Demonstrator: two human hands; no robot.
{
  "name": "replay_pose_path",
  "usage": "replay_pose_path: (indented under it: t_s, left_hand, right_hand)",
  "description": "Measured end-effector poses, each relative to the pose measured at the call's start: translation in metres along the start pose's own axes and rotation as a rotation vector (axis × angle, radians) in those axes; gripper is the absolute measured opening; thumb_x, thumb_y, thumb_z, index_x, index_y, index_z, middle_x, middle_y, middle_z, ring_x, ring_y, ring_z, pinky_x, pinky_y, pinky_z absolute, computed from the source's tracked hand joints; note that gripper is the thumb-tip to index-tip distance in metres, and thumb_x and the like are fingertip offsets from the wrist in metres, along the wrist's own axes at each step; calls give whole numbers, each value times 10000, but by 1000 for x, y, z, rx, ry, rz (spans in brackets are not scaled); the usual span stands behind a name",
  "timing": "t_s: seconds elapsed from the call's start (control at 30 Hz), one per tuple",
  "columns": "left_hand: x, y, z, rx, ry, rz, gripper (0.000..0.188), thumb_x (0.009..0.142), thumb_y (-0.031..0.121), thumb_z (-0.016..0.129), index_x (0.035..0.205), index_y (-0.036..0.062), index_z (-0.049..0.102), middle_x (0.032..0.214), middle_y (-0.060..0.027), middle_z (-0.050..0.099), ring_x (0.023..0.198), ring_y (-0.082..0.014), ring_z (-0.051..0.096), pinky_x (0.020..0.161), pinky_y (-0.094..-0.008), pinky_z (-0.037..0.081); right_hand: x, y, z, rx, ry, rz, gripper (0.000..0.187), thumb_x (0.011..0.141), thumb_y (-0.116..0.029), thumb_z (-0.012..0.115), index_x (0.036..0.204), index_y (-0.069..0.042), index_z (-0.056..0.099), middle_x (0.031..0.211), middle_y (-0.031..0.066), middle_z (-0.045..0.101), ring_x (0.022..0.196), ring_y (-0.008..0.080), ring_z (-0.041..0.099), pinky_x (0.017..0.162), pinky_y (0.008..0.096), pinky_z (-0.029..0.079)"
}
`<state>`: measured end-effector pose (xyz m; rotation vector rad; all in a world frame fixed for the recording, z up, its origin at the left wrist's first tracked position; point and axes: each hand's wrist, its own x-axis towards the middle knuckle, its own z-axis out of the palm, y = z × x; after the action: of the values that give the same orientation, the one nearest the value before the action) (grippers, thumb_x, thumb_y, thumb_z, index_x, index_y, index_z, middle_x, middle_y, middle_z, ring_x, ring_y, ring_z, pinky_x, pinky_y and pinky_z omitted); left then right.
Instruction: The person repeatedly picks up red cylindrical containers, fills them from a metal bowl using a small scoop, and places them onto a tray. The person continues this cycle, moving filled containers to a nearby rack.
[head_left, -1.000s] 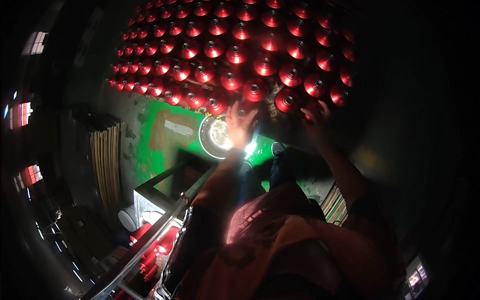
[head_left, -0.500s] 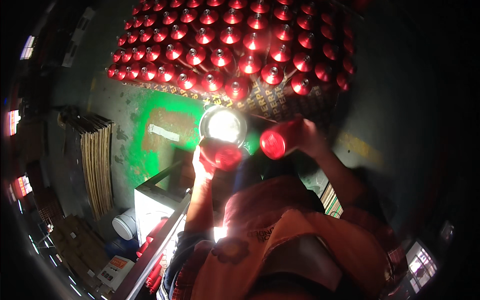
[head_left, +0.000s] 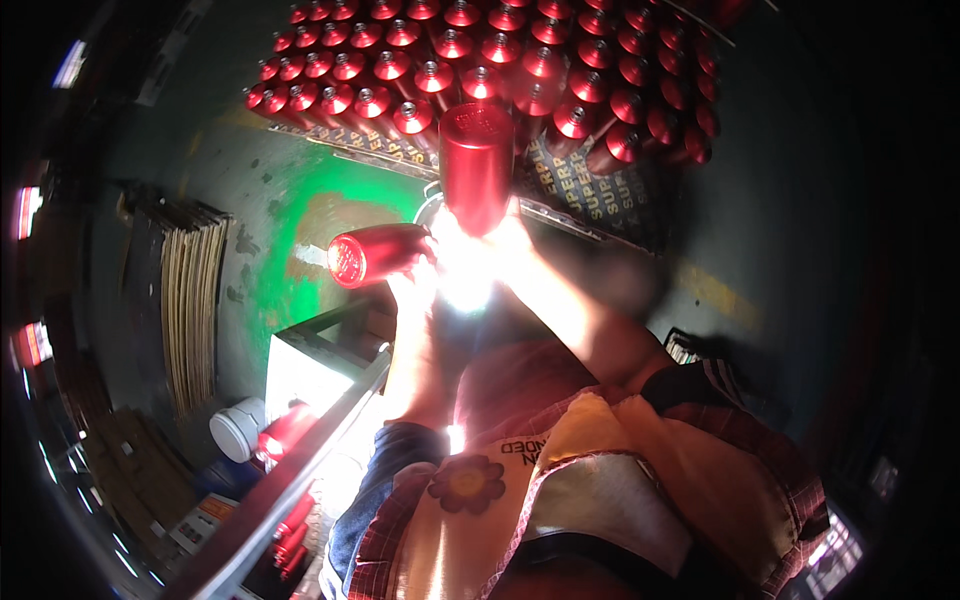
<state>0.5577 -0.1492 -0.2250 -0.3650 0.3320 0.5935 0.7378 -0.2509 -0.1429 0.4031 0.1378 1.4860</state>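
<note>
We grasp one red bottle (head_left: pixel 385 253) in our left hand (head_left: pixel 412 282), over green floor (head_left: pixel 283 245) reaching left toward stacked sheets (head_left: pixel 190 310), and another bottle (head_left: pixel 477 165) in our right hand (head_left: pixel 508 246), before the black board's (head_left: pixel 605 192) edge.

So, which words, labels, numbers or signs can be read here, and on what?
Dark board: repeated yellow lettering, legible, not copied here.
Orange apron: dark lettering beside a printed flower, not copied.
White box: print too small to read.
Held red bottles: base marks too blurred to read.
</note>
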Motion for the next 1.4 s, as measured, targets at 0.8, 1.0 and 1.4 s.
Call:
replay_pose_path:
  t_s: [0.8, 1.0, 1.4]
  left_hand:
    - [-601, -74, -66, 1261, 1021, 1493, 363, 848, 108, 752, 1197, 33, 689, 1269, -95, 645, 1185, -200, 565, 1027, -351, 449]
    - [-625, -11, -91, 1874, 1389, 1917, 355, 714, 153, 848, 1060, 165, 768, 1304, -107, 616, 1187, -304, 533, 1016, -432, 423]
    - [-506, -104, -33, 1662, 572, 1769, 192, 924, -9, 569, 1072, -30, 689, 1236, -173, 602, 1123, -283, 578, 947, -392, 500]
  right_hand:
    - [-156, 278, 73, -2006, -367, -91, 372, 801, -134, 748, 1153, -39, 676, 1273, 142, 574, 1201, 267, 538, 1049, 368, 407]
    - [-178, 457, -18, -2099, -798, 165, 339, 716, -199, 771, 1048, -255, 745, 1313, 167, 501, 1227, 386, 491, 1000, 453, 469]
    - [-188, 308, -18, -2134, -583, 53, 417, 757, -187, 790, 1167, -244, 741, 1487, 153, 443, 1393, 349, 368, 1165, 469, 282]
